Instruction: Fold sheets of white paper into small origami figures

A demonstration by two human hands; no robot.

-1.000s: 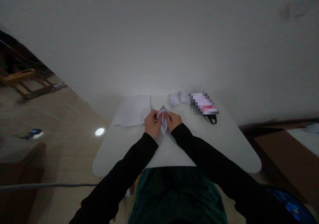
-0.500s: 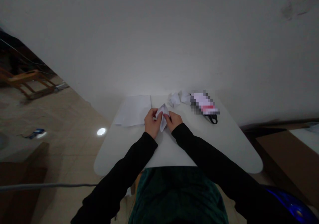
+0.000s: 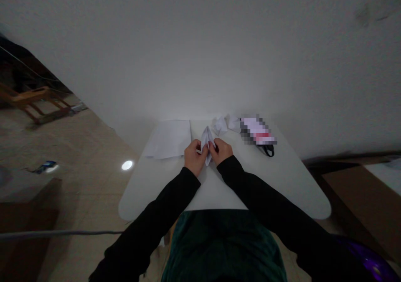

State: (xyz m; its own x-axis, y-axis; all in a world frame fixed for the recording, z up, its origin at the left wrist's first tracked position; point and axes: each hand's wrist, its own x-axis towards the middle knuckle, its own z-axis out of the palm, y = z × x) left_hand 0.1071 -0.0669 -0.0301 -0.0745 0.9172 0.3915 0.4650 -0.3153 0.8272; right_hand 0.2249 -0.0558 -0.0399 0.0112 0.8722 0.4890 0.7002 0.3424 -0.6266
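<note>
A folded piece of white paper [image 3: 206,136], pointed at its far end, is held up between my two hands above the white table [image 3: 219,194]. My left hand [image 3: 194,156] pinches its left side, thumb toward the middle. From the right, my right hand [image 3: 222,150] grips the other side, and the two thumbs nearly meet at the paper's centre. The fingers behind the paper are partly hidden. Left of my left hand lies a stack of white paper sheets [image 3: 169,138]. Beyond my right hand sit two folded white paper pieces [image 3: 220,125].
A phone-like object with a blurred screen [image 3: 257,130] and a black strap [image 3: 268,150] lies at the table's back right. Behind the table rises a pale wall [image 3: 200,56]. A wooden chair [image 3: 34,100] stands far left; a cardboard box [image 3: 363,194] is at right.
Both hands have shifted slightly to the right. The thumbs have come closer together, and the folded paper looks narrower, with its far tip standing more upright.
</note>
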